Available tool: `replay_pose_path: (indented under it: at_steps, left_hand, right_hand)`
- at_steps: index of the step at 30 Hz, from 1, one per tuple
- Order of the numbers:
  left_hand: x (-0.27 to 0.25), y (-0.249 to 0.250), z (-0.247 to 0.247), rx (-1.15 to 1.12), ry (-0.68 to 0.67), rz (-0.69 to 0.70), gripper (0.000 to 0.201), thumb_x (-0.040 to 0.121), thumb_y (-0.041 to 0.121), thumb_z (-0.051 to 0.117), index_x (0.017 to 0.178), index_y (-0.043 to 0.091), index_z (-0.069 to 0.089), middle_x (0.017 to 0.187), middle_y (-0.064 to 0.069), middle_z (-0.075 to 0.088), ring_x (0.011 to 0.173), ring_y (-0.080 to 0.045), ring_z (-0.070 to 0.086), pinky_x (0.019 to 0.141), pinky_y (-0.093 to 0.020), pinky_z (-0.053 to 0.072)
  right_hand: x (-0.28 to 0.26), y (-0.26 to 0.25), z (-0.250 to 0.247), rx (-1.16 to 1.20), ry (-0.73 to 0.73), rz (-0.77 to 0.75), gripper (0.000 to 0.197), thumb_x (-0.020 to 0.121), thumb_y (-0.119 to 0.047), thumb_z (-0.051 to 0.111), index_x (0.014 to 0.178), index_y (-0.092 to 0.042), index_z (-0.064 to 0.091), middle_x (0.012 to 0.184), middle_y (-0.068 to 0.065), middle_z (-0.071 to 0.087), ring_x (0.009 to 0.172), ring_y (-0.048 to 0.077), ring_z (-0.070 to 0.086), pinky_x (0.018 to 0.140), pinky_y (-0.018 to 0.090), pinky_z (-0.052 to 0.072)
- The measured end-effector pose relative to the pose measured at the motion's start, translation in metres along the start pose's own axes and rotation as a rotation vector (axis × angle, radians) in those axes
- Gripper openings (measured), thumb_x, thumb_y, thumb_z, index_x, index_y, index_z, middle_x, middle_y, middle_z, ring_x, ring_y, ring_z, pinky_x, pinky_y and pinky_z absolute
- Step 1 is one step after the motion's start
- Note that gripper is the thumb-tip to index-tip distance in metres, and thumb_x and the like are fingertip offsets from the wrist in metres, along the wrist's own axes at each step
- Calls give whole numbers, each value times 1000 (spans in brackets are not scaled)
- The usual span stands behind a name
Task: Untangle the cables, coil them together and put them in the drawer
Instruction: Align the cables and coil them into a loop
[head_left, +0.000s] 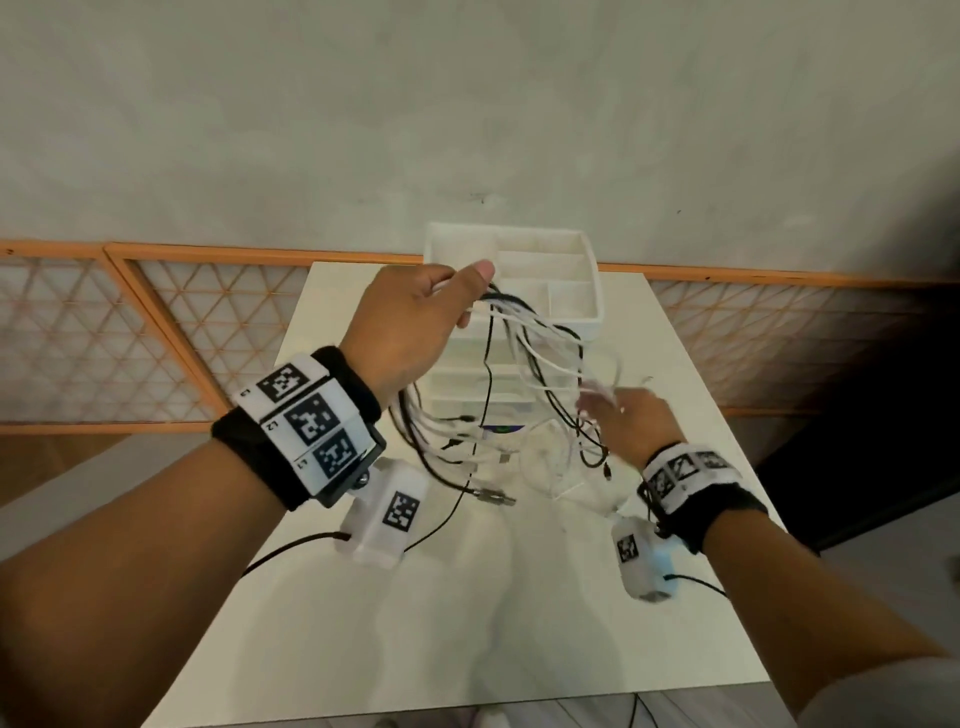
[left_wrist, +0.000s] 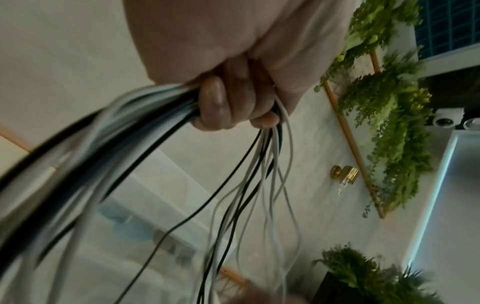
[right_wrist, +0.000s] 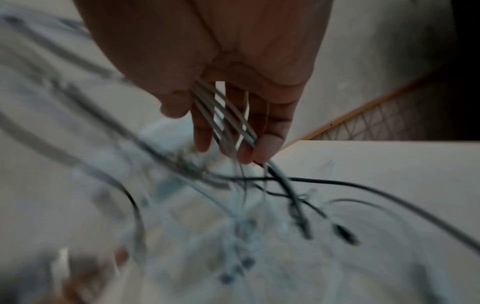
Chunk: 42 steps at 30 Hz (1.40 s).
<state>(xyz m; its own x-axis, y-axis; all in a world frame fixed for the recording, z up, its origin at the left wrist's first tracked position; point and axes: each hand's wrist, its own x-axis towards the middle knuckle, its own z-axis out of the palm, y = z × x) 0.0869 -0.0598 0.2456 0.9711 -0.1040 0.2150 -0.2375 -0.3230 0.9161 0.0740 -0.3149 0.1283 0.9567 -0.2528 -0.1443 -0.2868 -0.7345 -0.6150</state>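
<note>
A bundle of white and black cables (head_left: 524, 332) hangs from my left hand (head_left: 415, 317), raised above the table in front of the white drawer unit (head_left: 571, 312). The left fingers (left_wrist: 223, 102) curl tight round the bundle (left_wrist: 145, 127), loops falling on both sides. Lower right, my right hand (head_left: 623, 421) is blurred among the hanging strands. In the right wrist view its fingers (right_wrist: 267, 139) are straight and spread, with several grey strands (right_wrist: 223, 115) running across them. Loose plug ends (head_left: 493, 496) dangle just above the table.
The white table (head_left: 467, 597) has a top organiser tray (head_left: 587, 249) on the drawer unit at its far edge. A wall with an orange lattice panel (head_left: 156, 332) runs behind. Thin black wrist-camera leads (head_left: 291, 545) trail near the front of the table.
</note>
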Motion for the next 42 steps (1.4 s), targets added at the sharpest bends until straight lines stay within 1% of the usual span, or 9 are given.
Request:
replay_pose_path:
  at_steps: [3,6,11,17,22,27,34,37,42]
  left_hand:
    - [-2,-19,-5,187,5,-84,54,94,50,56,53,15,53,32,9,39,33,-7,36,52,-29,29]
    - [-1,-30,-12,114,95,-179,51,91,51,59,54,16,56,35,9,39,39,-14,35,50,-27,29]
    - [12,-9,-38,-254,262,-147,46,90,45,65,54,18,56,49,-4,31,36,-15,23,42,-20,23]
    - [-1,-16,-23,-54,118,-109,49,91,47,62,52,18,58,37,8,34,35,-13,26,48,-26,25]
    - [-2,-34,-18,229,55,-194,45,91,46,61,59,16,70,37,6,42,32,-10,32,47,-28,25]
    - [-5,-41,-26,136,162,-255,39,91,44,63,69,13,75,29,8,36,33,-9,29,46,-26,22]
    - [3,-27,-40,-273,277,-186,54,87,39,70,50,21,35,61,-11,17,56,-29,11,46,-26,18]
    - [-3,-32,-24,-121,182,-187,59,87,43,70,42,19,39,55,-7,21,48,-22,17,51,-27,23]
    - [-7,-53,-11,216,105,-285,58,87,43,66,37,21,49,34,6,29,45,-19,32,51,-28,24]
  right_hand:
    - [9,-25,-34,568,256,-42,24,90,-21,53,88,-24,77,78,1,73,73,23,64,66,36,52]
    - [1,-40,-53,460,446,-265,18,93,-24,60,80,-16,69,78,7,65,68,14,55,64,24,45]
    - [-4,26,4,-185,173,-121,34,88,-53,62,89,-19,67,100,10,68,95,34,63,81,38,49]
    - [-7,39,35,-115,-26,21,16,96,-25,54,82,-29,61,99,12,71,93,34,68,76,32,50]
    - [-2,-9,-25,292,273,-179,23,89,-44,51,100,-37,70,102,0,71,94,22,66,89,38,54]
    - [-10,-18,-60,279,675,-332,15,95,-17,56,102,-16,69,105,1,63,92,12,56,76,11,41]
    - [-2,70,21,-238,24,167,13,93,-30,52,101,-23,60,99,16,69,93,38,65,82,42,55]
    - [-3,46,20,-39,79,120,10,88,-10,57,90,-16,66,85,11,72,79,31,68,81,42,57]
    - [-19,-31,-42,1038,209,-201,23,103,-17,43,83,-17,55,82,9,63,60,20,61,55,26,52]
